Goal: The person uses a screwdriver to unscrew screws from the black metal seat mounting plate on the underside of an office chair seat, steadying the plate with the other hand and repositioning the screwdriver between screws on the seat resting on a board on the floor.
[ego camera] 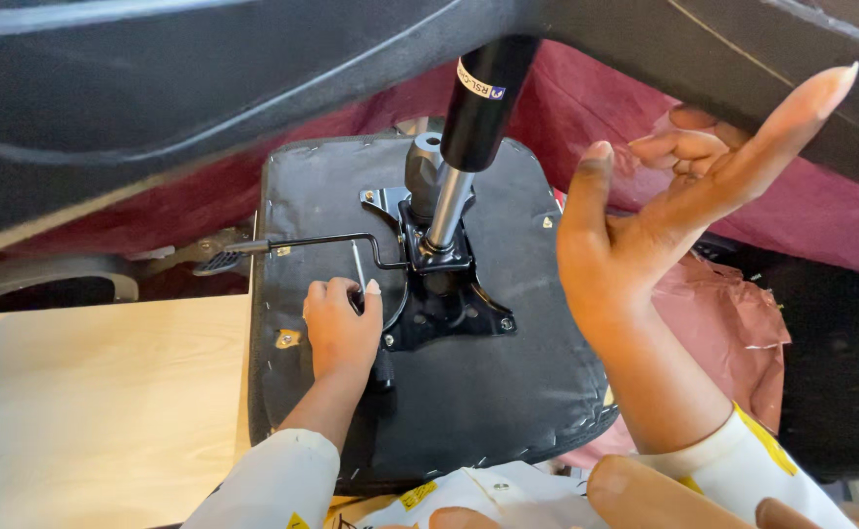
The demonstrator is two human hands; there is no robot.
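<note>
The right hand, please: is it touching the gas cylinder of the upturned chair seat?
Apart. The head view shows the right hand open and raised beside the gas cylinder, with red cloth visible between them.

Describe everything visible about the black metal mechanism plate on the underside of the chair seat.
The mechanism plate is a black, glossy metal bracket, fixed by bolt heads at its corners to the dark fabric seat underside. A gas cylinder, silvery below and black above, rises from its centre. A thin bent lever rod runs off to the left. The left hand grips a slim tool against the plate's left edge.
</note>
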